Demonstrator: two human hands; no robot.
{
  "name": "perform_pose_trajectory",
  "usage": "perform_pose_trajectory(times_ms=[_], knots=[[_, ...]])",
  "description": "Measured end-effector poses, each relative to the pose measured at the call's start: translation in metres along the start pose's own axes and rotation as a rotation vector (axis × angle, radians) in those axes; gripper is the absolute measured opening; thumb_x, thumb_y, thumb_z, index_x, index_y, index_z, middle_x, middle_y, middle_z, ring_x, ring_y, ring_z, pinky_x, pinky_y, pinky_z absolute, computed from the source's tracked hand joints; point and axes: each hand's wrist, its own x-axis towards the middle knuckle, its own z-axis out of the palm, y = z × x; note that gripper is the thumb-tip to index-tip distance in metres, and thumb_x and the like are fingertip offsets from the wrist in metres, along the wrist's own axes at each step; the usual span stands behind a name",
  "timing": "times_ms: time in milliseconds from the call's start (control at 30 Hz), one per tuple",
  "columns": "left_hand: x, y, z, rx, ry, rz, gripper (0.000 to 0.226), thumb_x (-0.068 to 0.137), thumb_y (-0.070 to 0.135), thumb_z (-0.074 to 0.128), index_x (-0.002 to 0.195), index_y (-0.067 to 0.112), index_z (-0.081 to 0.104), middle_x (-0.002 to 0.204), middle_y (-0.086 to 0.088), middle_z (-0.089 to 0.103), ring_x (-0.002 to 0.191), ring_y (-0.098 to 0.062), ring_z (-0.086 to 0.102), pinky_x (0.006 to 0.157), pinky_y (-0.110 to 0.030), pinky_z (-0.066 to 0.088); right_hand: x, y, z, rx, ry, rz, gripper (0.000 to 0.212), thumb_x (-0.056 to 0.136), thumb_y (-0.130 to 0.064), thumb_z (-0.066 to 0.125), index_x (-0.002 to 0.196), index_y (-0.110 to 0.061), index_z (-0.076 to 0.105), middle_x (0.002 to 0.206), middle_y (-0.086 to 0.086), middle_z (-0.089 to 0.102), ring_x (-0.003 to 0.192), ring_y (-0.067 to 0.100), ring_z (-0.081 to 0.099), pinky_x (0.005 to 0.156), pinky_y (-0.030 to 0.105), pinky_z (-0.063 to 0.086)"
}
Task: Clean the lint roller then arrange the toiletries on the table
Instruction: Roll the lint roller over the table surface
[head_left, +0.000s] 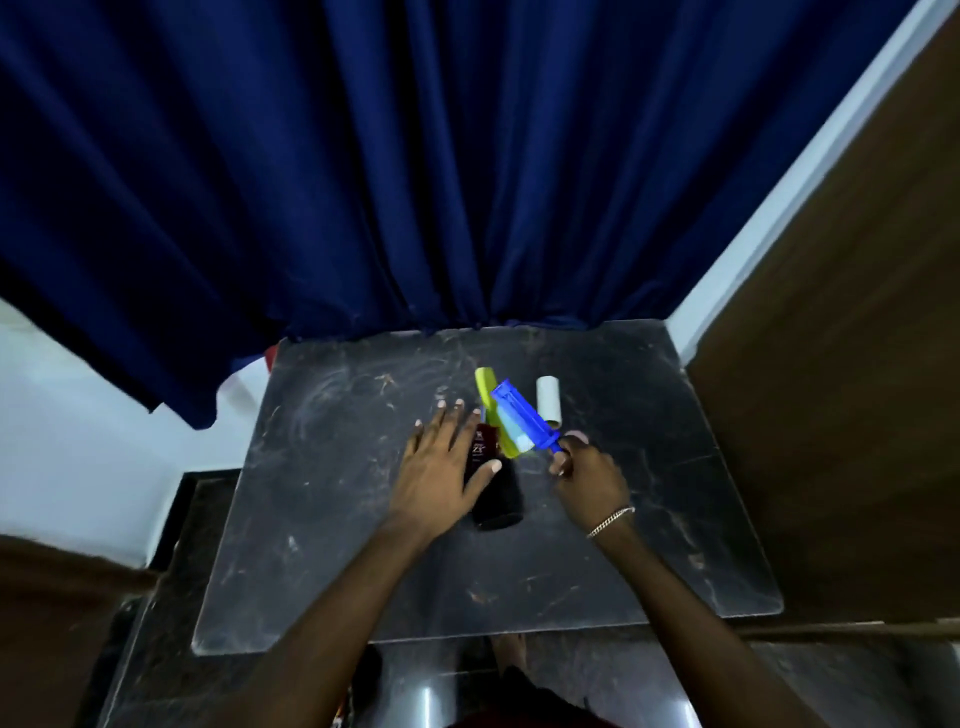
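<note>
A scratched dark worktop (363, 519) stands against a blue curtain (363, 156), with bare room toward every edge. Near its middle the right hand (587, 473) curls its fingers round the blue handle of the lint roller (519, 421). Left of the lint roller, the left hand (441, 462) is spread flat over a dark bottle (496, 499) (label too blurred to read). A pale tube (549, 405) lies just right of it.

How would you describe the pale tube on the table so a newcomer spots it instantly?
Start at the dark marble table in front of the blue curtain. Toward its far middle, just right of the blue lint roller that the right hand grips, lies a short pale tube. It alone is plain grey-white; its neighbours are bright blue, yellow-green or dark.
</note>
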Motion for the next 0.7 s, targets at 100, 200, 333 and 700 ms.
perform_pose_trajectory(times_ms=[100,200,333,700], knots=[[0.038,0.023,0.009,0.016,-0.024,0.045,0.078,0.098,0.069,0.027,0.16,0.022,0.029,0.169,-0.008,0.027,0.158,-0.029,0.021,0.126,-0.049,0.023,0.032,0.027,-0.017,-0.042,0.012,0.112,0.025,0.091,-0.027,0.051,0.107,-0.016,0.066,0.105,0.02,0.069,0.1,0.043,0.064,0.08,0.041,0.052],[0.072,0.042,0.019,0.018,-0.053,0.072,0.081,0.096,0.07,0.025,0.16,0.021,0.029,0.169,-0.008,0.027,0.157,-0.029,0.023,0.125,-0.049,0.024,0.062,0.051,-0.03,-0.034,0.03,0.194,0.026,0.087,-0.027,0.056,0.106,-0.013,0.066,0.106,0.023,0.069,0.102,0.044,0.065,0.084,0.041,0.052],[0.116,0.062,0.036,0.044,-0.129,0.082,0.081,0.098,0.067,0.032,0.161,0.018,0.025,0.167,-0.008,0.03,0.155,-0.026,0.027,0.124,-0.044,0.027,0.096,0.076,-0.046,-0.035,0.032,0.191,0.023,0.09,-0.028,0.051,0.105,-0.019,0.065,0.103,0.019,0.07,0.1,0.042,0.066,0.081,0.042,0.053],[0.202,0.095,0.079,-0.199,-0.37,-0.249,0.058,0.099,0.053,0.054,0.127,0.003,0.058,0.128,-0.021,0.065,0.118,-0.037,0.062,0.095,-0.043,0.051,0.144,0.106,-0.039,0.009,0.01,0.269,0.02,0.089,-0.027,0.056,0.102,-0.016,0.065,0.103,0.016,0.071,0.099,0.039,0.068,0.079,0.039,0.053]])
